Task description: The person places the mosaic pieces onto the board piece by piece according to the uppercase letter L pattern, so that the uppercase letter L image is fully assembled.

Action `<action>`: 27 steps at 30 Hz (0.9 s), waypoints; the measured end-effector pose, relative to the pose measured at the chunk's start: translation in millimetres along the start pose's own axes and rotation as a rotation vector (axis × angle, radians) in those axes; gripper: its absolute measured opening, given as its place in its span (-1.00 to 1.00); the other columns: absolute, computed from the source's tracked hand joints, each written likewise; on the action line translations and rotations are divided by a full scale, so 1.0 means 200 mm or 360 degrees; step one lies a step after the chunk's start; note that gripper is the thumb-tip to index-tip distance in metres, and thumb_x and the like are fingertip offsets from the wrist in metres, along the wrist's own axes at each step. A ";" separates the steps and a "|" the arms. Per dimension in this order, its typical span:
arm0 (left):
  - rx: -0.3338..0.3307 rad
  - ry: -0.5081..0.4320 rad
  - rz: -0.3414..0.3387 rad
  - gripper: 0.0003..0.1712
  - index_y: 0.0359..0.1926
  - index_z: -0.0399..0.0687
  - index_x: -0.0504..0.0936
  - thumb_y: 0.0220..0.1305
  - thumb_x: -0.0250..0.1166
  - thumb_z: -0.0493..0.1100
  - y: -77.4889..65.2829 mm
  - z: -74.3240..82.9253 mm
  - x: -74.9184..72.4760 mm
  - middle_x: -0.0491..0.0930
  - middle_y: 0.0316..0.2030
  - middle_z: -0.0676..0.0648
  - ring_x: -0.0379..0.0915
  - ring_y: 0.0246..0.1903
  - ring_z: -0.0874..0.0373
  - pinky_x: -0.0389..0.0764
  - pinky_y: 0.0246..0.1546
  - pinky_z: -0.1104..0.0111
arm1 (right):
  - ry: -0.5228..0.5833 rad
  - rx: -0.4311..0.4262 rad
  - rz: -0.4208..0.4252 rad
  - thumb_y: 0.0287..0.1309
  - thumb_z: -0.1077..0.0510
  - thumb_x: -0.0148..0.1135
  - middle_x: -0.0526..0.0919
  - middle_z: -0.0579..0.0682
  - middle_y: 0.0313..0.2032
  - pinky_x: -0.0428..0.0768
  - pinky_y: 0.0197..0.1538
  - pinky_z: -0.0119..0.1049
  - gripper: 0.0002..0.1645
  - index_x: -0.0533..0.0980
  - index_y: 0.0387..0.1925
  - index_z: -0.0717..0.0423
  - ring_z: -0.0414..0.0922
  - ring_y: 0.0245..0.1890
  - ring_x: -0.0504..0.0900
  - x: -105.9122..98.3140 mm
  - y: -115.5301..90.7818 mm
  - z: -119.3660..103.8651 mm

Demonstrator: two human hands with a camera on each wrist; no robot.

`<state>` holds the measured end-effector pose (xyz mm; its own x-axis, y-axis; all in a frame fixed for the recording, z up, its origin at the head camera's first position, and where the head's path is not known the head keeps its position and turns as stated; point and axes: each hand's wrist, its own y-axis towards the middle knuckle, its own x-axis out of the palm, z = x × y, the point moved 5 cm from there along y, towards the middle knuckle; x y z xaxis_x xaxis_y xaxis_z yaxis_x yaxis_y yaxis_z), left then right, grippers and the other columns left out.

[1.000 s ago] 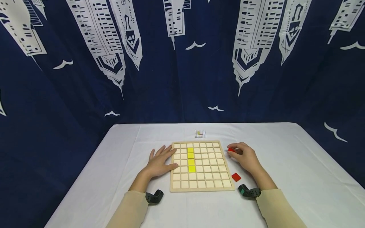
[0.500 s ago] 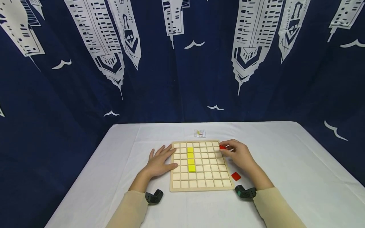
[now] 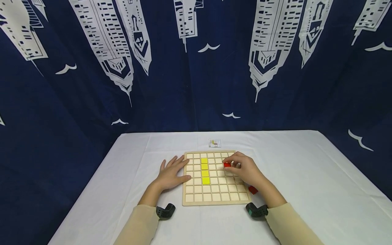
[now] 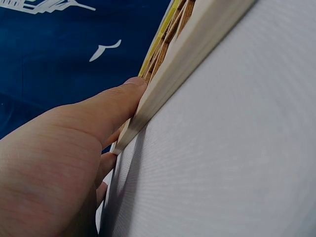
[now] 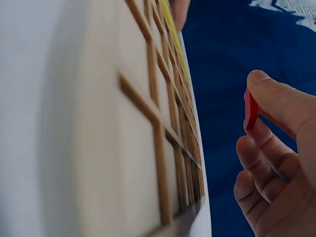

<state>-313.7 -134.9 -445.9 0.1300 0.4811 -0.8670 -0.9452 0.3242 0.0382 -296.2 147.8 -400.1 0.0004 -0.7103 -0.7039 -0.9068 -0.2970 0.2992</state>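
Note:
A wooden grid board (image 3: 217, 203) lies on the white-covered table. Four-in-a-line would be a count, so I say several yellow tiles (image 3: 205, 173) fill one column left of its middle. My left hand (image 3: 171, 175) rests on the board's left edge, fingers spread, with the thumb (image 4: 118, 98) on the rim in the left wrist view. Between thumb and fingertips my right hand (image 3: 246, 170) pinches a red square tile (image 3: 227, 165) above the board's right part. In the right wrist view the red tile (image 5: 251, 108) is held clear of the grid. Another red tile (image 3: 252, 190) lies beside the board's right edge, partly hidden.
A small card (image 3: 215, 143) printed with a coloured grid lies behind the board. Dark wrist devices (image 3: 257, 210) are worn on both wrists. A navy curtain (image 3: 190, 85) with white building prints hangs behind the table.
My right hand has carried the red tile leftward, from beside the board to over its right part. The left hand and the yellow tiles have stayed in place.

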 end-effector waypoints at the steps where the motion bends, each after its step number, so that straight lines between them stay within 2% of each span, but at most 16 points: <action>1: 0.0000 0.0000 0.0000 -0.17 0.48 0.17 0.31 0.24 0.30 0.24 0.00 0.00 0.00 0.08 0.57 0.02 -0.20 0.60 -0.08 -0.43 0.52 -0.23 | 0.0000 -0.0010 -0.0016 0.11 0.13 0.47 0.59 -0.12 -0.29 0.46 -0.36 -0.46 -0.71 0.70 -0.09 0.00 -0.23 -0.35 0.46 0.01 0.00 -0.01; 15: -0.0004 0.0013 0.0001 -0.16 0.48 0.19 0.31 0.24 0.30 0.24 0.01 -0.01 0.01 0.08 0.57 0.03 -0.20 0.60 -0.07 -0.43 0.51 -0.23 | 0.0051 -0.0081 -0.0184 0.06 0.14 0.51 0.63 -0.10 -0.32 0.48 -0.31 -0.48 -0.77 0.71 -0.21 0.05 -0.23 -0.36 0.46 0.17 -0.01 -0.07; 27: -0.0008 0.0008 0.0001 -0.16 0.48 0.19 0.31 0.23 0.30 0.25 0.01 -0.01 0.01 0.07 0.57 0.03 -0.20 0.60 -0.07 -0.44 0.52 -0.22 | -0.0009 -0.0076 -0.0222 0.08 0.17 0.49 0.61 -0.15 -0.29 0.52 -0.21 -0.44 -0.80 0.70 -0.21 -0.01 -0.26 -0.31 0.49 0.22 -0.03 -0.08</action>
<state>-315.6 -134.9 -447.7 0.1276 0.4772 -0.8695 -0.9468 0.3197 0.0365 -283.2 107.8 -421.9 0.1224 -0.6563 -0.7445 -0.8771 -0.4226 0.2283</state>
